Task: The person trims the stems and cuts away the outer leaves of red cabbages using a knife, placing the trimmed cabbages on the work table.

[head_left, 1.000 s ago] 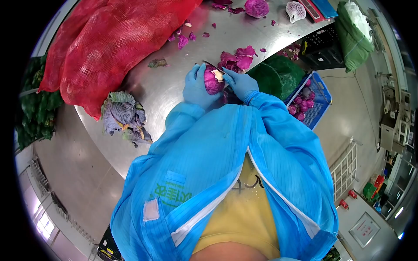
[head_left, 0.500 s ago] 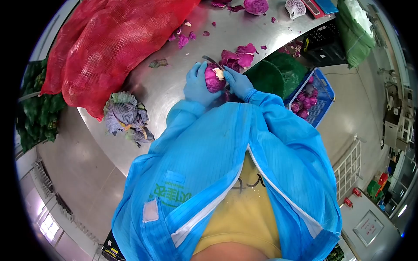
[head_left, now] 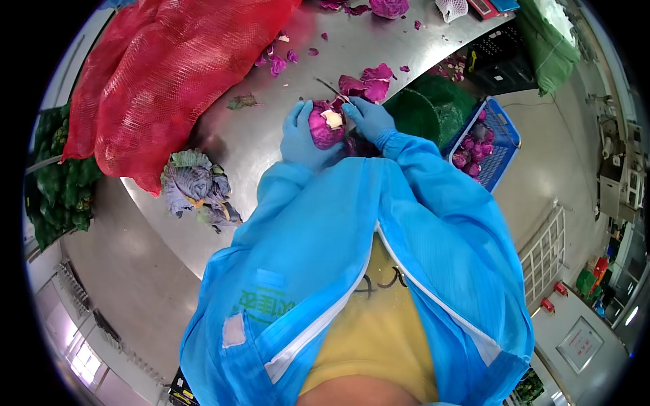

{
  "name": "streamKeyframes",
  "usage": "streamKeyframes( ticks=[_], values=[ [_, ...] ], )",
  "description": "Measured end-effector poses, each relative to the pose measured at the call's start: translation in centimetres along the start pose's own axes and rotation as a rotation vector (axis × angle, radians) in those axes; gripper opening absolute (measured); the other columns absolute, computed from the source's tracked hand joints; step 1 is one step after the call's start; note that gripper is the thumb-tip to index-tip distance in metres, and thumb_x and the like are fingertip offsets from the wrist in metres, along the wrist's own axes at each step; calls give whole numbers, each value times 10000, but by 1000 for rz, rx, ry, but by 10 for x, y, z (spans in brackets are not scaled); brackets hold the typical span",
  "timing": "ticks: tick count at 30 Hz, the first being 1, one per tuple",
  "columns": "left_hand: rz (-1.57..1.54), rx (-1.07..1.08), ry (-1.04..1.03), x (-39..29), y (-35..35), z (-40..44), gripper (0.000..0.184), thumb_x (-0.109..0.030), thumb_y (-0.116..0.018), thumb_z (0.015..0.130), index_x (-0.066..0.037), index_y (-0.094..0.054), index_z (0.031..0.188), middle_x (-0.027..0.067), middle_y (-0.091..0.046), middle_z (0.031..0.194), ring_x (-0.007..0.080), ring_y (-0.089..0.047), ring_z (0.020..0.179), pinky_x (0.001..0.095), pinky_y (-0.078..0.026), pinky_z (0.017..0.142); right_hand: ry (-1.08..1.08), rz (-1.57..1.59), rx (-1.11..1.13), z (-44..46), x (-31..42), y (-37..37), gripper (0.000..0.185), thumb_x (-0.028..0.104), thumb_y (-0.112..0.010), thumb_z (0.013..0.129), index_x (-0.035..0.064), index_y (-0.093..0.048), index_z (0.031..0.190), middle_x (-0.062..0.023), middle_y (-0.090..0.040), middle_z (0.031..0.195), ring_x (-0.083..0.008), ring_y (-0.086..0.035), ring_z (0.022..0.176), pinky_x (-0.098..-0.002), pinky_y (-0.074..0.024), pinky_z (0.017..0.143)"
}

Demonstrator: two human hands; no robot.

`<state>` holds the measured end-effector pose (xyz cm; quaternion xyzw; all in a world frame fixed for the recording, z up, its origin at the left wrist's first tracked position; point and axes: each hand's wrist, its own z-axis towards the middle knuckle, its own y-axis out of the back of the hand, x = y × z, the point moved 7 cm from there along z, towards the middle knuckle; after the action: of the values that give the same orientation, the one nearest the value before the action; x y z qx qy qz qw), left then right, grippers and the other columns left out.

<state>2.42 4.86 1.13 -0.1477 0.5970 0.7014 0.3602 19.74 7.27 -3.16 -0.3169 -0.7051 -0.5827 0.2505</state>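
Head | purple cabbage (head_left: 325, 134) cupped in curled left hand (head_left: 299, 141) | right hand (head_left: 370, 120) just beside it, pinching knife (head_left: 330, 86)

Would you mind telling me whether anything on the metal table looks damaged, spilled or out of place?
Yes: dull, crumpled cabbage leaves lie near the edge of the metal table, unlike the bright purple head in the left hand. Loose purple scraps are also scattered farther up the table.

A glossy metal worktop (head_left: 249, 143) stands over a smooth grey floor (head_left: 128, 247), with a bright window (head_left: 86, 363) in the pale wall (head_left: 112, 388) at lower left and, toward the lower right, a white lattice frame (head_left: 544, 252), a framed notice (head_left: 580, 344) and a glowing strip light (head_left: 632, 315).
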Motion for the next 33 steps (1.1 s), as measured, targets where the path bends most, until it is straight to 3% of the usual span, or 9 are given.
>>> streamKeyframes(
  ticks=[4,7,11,12,15,18,23,27,33],
  values=[
    [-39,41,31,11,0,-2,1015,-364,-856,487,-102,-342,1323,173,-372,1318,335,-433,1184,393,-420,965,-99,508,-32,14,-12,-30,456,388,-659,767,86,-578,1098,-139,-643,889,-270,-621,800,-338,-475,723],
    [-112,-15,-169,11,10,-7,1037,-365,-867,477,-93,-336,1325,183,-370,1318,337,-419,1203,392,-418,970,-137,348,-184,23,-27,-25,416,325,-672,756,50,-585,1057,-104,-643,816,-242,-619,748,-335,-479,693],
    [-420,-25,-22,61,-3,-30,1092,-234,-899,479,-80,-263,1353,154,-377,1325,302,-428,1214,382,-403,1000,-481,910,-412,26,-105,-9,224,96,-651,740,36,-601,950,-49,-587,667,-127,-540,510,-263,-438,466],
    [-520,-36,33,71,-5,-34,1101,-214,-903,479,-79,-252,1356,149,-378,1325,296,-431,1213,380,-401,1005,-273,682,-470,26,-104,13,192,94,-649,742,26,-593,913,-48,-599,687,-126,-550,528,-263,-460,505],
    [-484,11,152,66,2,-24,1105,-365,-898,448,-43,-297,1317,153,-385,1286,299,-440,1177,377,-382,1002,-330,276,-454,1,-98,44,357,214,-696,733,52,-603,1037,-98,-629,750,-185,-600,637,-310,-494,629],
    [-408,45,119,58,5,-15,1142,-271,-914,463,-69,-235,1358,137,-386,1314,260,-444,1189,375,-395,1006,-127,240,-673,-22,-69,50,487,311,-728,717,81,-587,1123,-114,-635,797,-204,-610,679,-320,-494,667],
    [-638,80,238,53,8,-14,1154,-276,-918,447,-64,-237,1355,135,-400,1305,263,-445,1189,374,-397,1006,124,445,-70,-20,14,-9,380,195,-690,774,135,-596,1138,-82,-615,1006,-151,-595,799,-284,-481,729],
    [-790,85,205,70,-1,-13,1155,-180,-893,488,-76,-151,1368,133,-428,1272,242,-469,1168,359,-415,986,464,303,9,-8,40,-23,450,209,-720,738,121,-578,1155,-96,-588,1079,-230,-591,927,-326,-474,798],
    [-849,84,214,78,-2,-14,1191,-130,-905,438,-86,-170,1374,131,-423,1278,240,-464,1177,358,-423,984,330,225,174,17,42,-28,531,310,-771,667,111,-584,1122,-98,-589,1012,-255,-587,929,-333,-466,814]
  ],
)
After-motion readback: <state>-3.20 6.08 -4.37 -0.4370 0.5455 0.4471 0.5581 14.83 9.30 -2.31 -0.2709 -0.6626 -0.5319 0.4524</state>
